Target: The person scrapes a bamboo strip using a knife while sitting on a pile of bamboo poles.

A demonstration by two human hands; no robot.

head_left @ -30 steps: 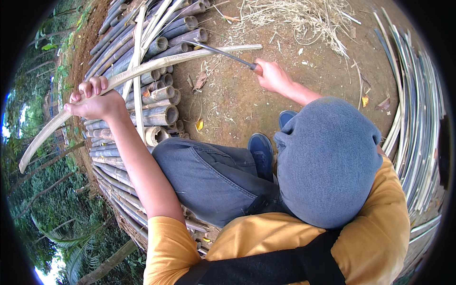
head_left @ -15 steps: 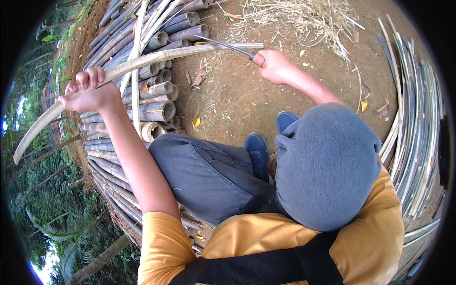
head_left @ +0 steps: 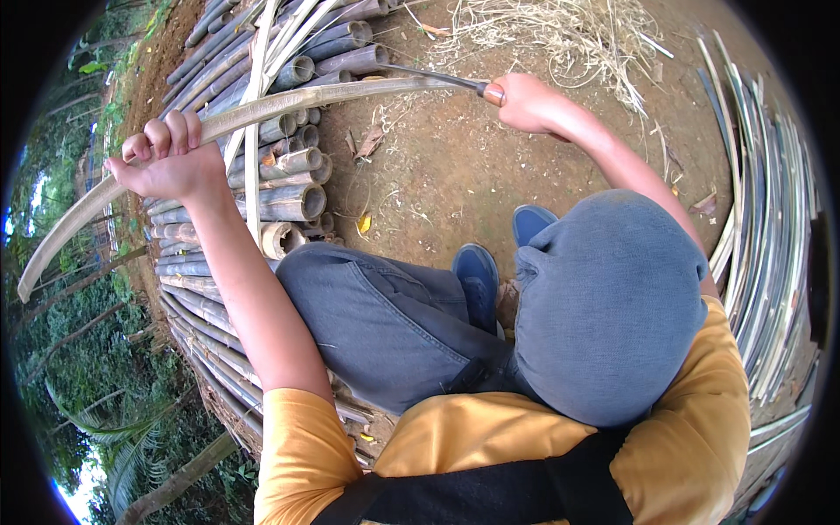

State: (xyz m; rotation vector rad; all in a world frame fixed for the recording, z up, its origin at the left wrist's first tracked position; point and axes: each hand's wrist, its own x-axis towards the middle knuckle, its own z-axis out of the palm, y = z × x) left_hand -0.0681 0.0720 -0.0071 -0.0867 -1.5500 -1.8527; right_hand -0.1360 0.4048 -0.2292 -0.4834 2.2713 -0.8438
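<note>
Held across the left and middle, a long pale strip [head_left: 306, 97] covers part of the stacked poles [head_left: 289, 204]; shavings [head_left: 564, 44] lie far off, slats [head_left: 770, 236] right. The left hand [head_left: 172, 159] is wrapped around the strip, the right hand [head_left: 535, 103] around a knife [head_left: 451, 80]. The cap [head_left: 612, 306] hides some right arm; the strip's right tip blurs into the blade.

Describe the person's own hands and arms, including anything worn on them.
The left hand and right hand are bare, with no gloves. The left forearm and right forearm are uncovered too. The left sleeve is short, plain and mustard-yellow; the blue-grey hat partly hides the right arm.
</note>
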